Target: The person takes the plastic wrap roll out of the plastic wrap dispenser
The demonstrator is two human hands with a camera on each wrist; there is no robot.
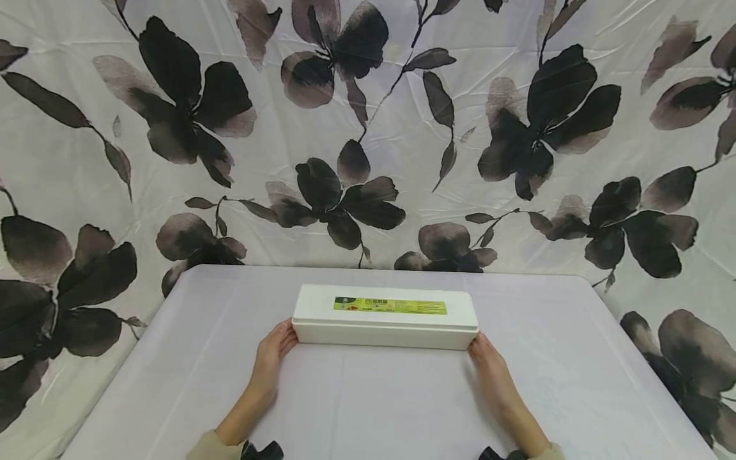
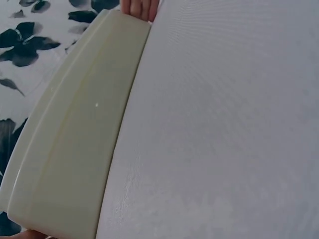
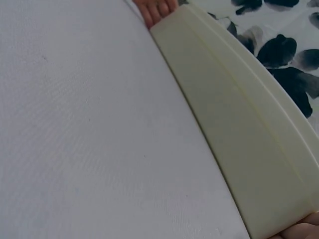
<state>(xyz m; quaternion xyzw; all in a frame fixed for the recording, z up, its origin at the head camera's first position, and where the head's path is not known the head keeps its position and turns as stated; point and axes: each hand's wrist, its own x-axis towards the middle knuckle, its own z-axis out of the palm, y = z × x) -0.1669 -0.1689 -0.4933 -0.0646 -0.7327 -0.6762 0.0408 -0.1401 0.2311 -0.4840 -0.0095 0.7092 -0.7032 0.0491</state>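
Observation:
A long white cling film box (image 1: 385,335) with a closed lid and a yellow-green label (image 1: 391,305) lies across the far part of the table. My left hand (image 1: 270,361) holds its left end, fingers against the short side. At the opposite end, my right hand (image 1: 493,370) grips the box in the same way. The left wrist view shows the box's long front wall (image 2: 84,129), with the right hand's fingers (image 2: 139,9) at its far end. From the right wrist, the left hand's fingers (image 3: 157,11) appear at the other end.
A white cloth (image 1: 379,402) covers the table, whose back edge runs just behind the box. Beyond it hangs a pale curtain with dark flowers (image 1: 339,198). Dark wrist straps (image 1: 263,451) and beige sleeves (image 1: 215,447) show at the bottom.

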